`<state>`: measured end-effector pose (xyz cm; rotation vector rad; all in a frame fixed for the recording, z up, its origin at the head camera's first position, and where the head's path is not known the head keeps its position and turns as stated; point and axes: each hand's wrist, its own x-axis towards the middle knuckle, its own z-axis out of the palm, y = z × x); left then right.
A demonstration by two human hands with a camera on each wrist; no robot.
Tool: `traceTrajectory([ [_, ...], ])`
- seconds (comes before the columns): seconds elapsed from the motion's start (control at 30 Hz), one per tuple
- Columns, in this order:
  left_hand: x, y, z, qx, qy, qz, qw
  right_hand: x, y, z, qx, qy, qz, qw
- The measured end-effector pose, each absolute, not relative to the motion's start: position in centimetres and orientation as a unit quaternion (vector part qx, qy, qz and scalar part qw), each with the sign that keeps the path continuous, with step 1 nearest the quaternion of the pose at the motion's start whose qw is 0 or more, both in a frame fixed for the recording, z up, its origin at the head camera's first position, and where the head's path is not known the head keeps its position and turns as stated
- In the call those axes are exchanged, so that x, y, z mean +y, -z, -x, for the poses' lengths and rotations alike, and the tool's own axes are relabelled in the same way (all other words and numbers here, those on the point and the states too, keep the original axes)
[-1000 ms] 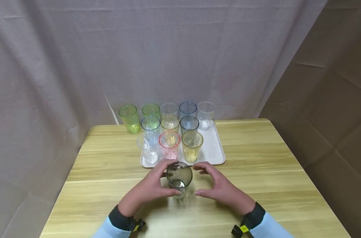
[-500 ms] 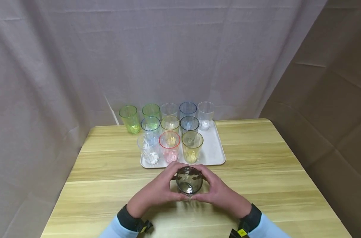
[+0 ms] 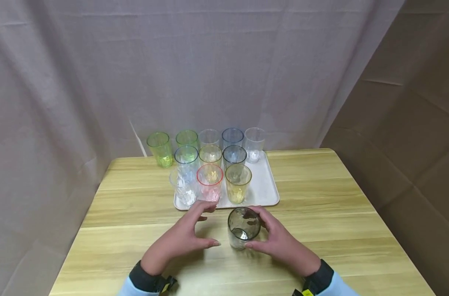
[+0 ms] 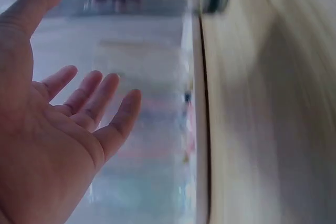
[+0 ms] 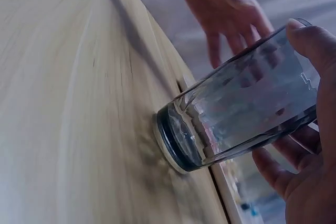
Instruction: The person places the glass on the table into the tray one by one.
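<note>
A smoky grey drinking glass (image 3: 244, 225) stands upright before the tray, its base on or just above the tabletop. My right hand (image 3: 281, 243) grips it from the right, thumb in front and fingers behind, as the right wrist view of the glass (image 5: 241, 98) confirms. To its left, my left hand (image 3: 180, 237) is apart from the glass, with fingers and thumb spread and nothing in them. In the left wrist view the palm of that hand (image 4: 58, 129) faces the glass, which crosses the top edge.
Behind the hands, a white tray (image 3: 265, 187) bears several tinted and clear glasses, among them a red-rimmed glass (image 3: 210, 185) and a yellow glass (image 3: 238, 185) near its front. A green glass (image 3: 160, 149) stands left of the tray on the wooden table (image 3: 320, 205). A grey curtain (image 3: 209, 74) hangs behind.
The grey glass has moved right. My left hand held it first, then both hands gripped it; now the left has let go and drawn back left while the right holds on.
</note>
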<state>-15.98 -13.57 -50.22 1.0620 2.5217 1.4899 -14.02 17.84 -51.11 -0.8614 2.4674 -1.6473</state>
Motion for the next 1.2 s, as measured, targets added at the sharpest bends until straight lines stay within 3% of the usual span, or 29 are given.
traceTrajectory([
  [0.23, -17.5, 51.6, 15.1, 0.835, -0.488, -0.253, 0.010, 20.7, 51.3, 13.4, 0.797, 0.557, 0.234, 0.012],
  [0.47, -19.0, 52.1, 14.8, 0.841, -0.489, -0.232, 0.000, 22.7, 50.2, 15.5, 0.812, 0.542, 0.216, -0.011],
  [0.77, -18.8, 52.6, 14.7, 0.845, -0.483, -0.231, 0.010, 25.0, 47.0, 23.8, 0.825, 0.532, 0.182, -0.060],
  [1.0, -19.0, 53.0, 14.8, 0.851, -0.476, -0.221, 0.013, 24.8, 46.1, 30.7, 0.836, 0.533, 0.122, -0.043],
  [1.2, -19.2, 53.0, 14.8, 0.853, -0.477, -0.210, 0.020, 24.1, 46.2, 33.8, 0.835, 0.538, 0.110, -0.024],
])
